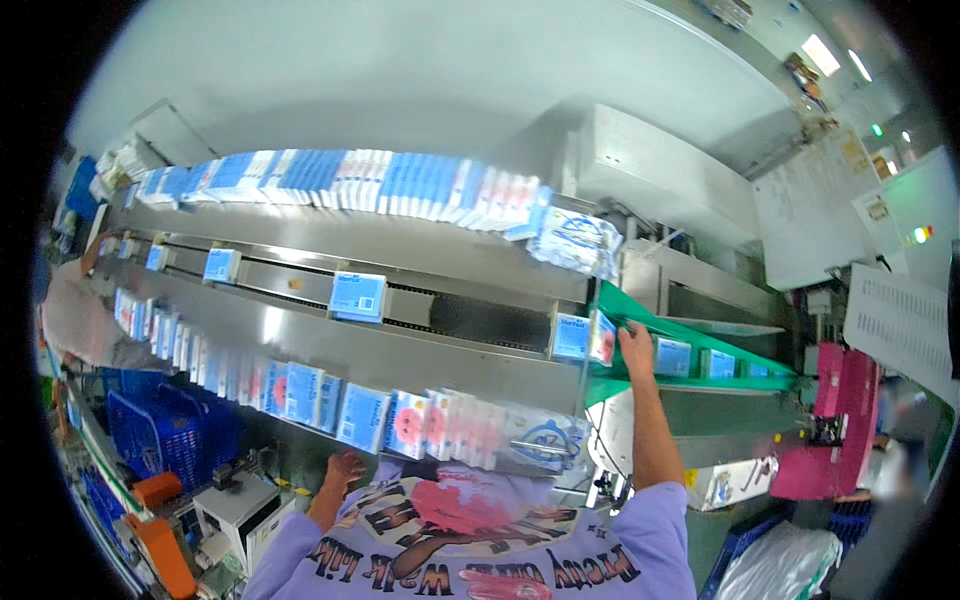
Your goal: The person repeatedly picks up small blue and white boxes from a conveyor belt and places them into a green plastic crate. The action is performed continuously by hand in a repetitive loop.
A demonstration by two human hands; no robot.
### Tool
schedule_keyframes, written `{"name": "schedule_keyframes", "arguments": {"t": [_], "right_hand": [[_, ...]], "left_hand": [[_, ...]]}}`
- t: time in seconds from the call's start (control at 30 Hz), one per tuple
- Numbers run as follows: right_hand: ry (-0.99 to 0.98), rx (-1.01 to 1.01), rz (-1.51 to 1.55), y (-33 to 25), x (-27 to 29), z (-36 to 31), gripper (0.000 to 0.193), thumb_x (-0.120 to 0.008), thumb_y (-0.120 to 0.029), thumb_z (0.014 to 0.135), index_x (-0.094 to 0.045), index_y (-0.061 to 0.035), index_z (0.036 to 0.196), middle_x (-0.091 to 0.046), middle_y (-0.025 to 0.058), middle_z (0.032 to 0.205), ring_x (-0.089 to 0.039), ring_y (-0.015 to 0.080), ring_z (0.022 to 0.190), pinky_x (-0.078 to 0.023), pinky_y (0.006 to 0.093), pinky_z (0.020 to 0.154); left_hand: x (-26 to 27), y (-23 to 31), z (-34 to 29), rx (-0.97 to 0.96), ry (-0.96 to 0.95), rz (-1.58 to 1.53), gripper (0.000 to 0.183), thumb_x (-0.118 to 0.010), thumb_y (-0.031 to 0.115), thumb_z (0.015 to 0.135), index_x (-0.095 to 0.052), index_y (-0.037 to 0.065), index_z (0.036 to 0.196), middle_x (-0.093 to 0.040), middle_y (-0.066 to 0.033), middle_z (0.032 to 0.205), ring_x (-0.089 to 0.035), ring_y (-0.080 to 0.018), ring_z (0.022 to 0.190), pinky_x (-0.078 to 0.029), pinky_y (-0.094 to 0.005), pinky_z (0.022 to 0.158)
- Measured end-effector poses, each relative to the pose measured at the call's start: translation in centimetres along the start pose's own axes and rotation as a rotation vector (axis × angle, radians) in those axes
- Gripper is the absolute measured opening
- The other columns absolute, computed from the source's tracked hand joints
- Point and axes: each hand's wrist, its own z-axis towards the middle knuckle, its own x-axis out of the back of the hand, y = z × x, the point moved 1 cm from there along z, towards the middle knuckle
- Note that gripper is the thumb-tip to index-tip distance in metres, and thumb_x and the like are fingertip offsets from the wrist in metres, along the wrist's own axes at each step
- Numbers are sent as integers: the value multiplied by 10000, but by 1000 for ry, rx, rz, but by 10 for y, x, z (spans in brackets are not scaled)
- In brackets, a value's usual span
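My right hand (636,346) reaches forward over the green conveyor guard, fingers curled at the edge of a small blue-and-white pack (602,338) with a pink print. That pack stands tilted beside another blue pack (570,336) on the conveyor (460,322). My fingertips seem to pinch its edge, though the far side of the grip is hidden. Low on the left, my left hand (345,468) hangs by the near edge of the steel table, fingers apart and holding nothing. Just beyond it, a long row of upright packs (362,418) lines the table edge.
Another row of packs (400,180) runs along the far ledge, ending at a clear-wrapped bundle (575,240). Green side guards (690,335) flank the conveyor on the right. A person's sleeve (80,310) is at far left. Blue baskets (155,435) and a pink machine part (830,430) stand nearby.
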Motion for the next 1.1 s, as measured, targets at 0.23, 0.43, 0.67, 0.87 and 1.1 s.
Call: {"name": "schedule_keyframes", "arguments": {"t": [0.23, 0.43, 0.67, 0.87, 1.1], "right_hand": [[5, -40, -79, -1, 13, -7, 580, -645, -249, 850, -463, 11, 1336, -609, 290, 1178, -590, 422, 1101, -456, 438, 938], [46, -99, -116, 21, 30, -3, 608, -668, -216, 828, -449, 41, 1333, -593, 311, 1188, -575, 440, 1116, -447, 446, 950], [285, 174, -239, -21, 45, -11, 432, -621, -177, 900, -518, 29, 1266, -558, 232, 1250, -573, 376, 1103, -443, 433, 969], [55, 129, 85, -37, 15, -9, 343, -607, -188, 916, -583, 18, 1189, -648, 199, 1119, -629, 304, 1034, -481, 369, 907], [-99, 74, 136, 5, -3, 6, 386, -599, -184, 905, -584, 47, 1213, -641, 196, 1157, -613, 287, 1066, -463, 359, 924]], "left_hand": [[0, 7, -14, -247, -82, 315, 444, -394, 357, 916, -451, 102, 1275, -496, -180, 1296, -462, -445, 1210, -432, -560, 838], [-4, 35, -13, -69, -74, 503, 421, -412, 373, 911, -482, 120, 1240, -514, -168, 1276, -471, -396, 1231, -432, -577, 850], [-2, -12, -3, 87, 146, -504, 390, -450, 421, 880, -528, 149, 1148, -546, -147, 1214, -475, -341, 1241, -425, -591, 885], [-16, -17, -3, -54, 81, -852, 574, -455, 413, 905, -450, 73, 1367, -561, -187, 1301, -615, -372, 1079, -546, -493, 765], [-8, 3, -11, -49, -90, -695, 435, -553, 399, 835, -580, 119, 1167, -571, -120, 1192, -515, -331, 1180, -456, -548, 920]]}}
